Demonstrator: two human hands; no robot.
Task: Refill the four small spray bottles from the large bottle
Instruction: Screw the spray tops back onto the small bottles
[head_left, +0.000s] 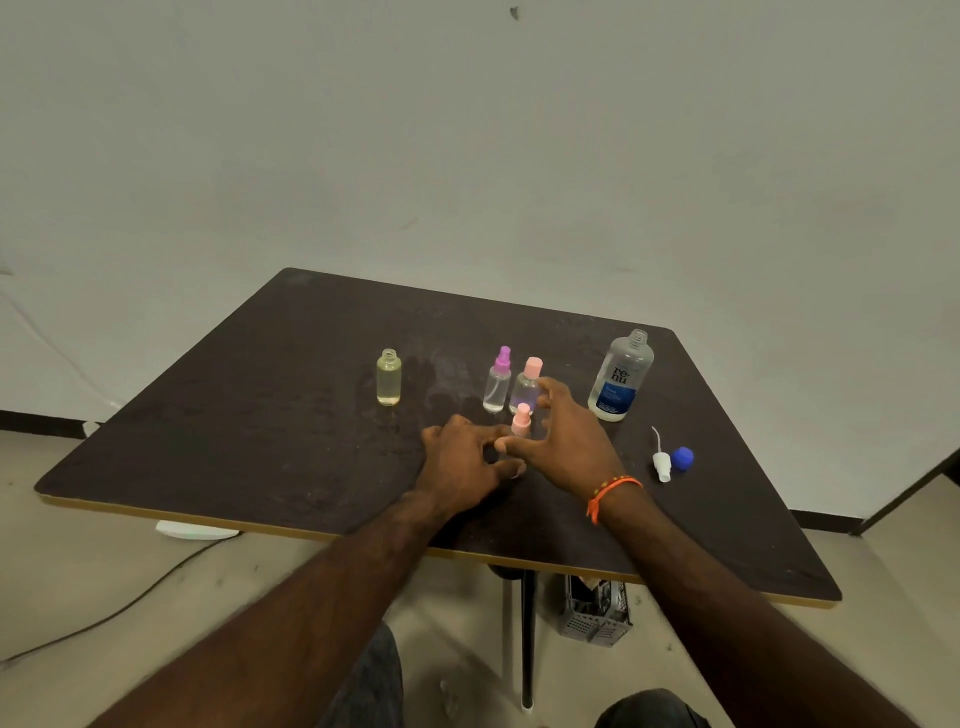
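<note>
Pink bottle (521, 420) between our hands looks light, tippy; left hand (465, 462) pinches its base, right hand (566, 436) spread beside it; we hold it low.

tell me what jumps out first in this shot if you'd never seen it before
Two hands meet at the middle of the dark table: the left hand and the right hand, with an orange wristband, close around a small pink-capped spray bottle. Behind it stand a purple-capped spray bottle and a pink-capped one. To the right stands the large open renu bottle, its blue cap lying nearby; an uncapped yellowish bottle stands alone on the left.
</note>
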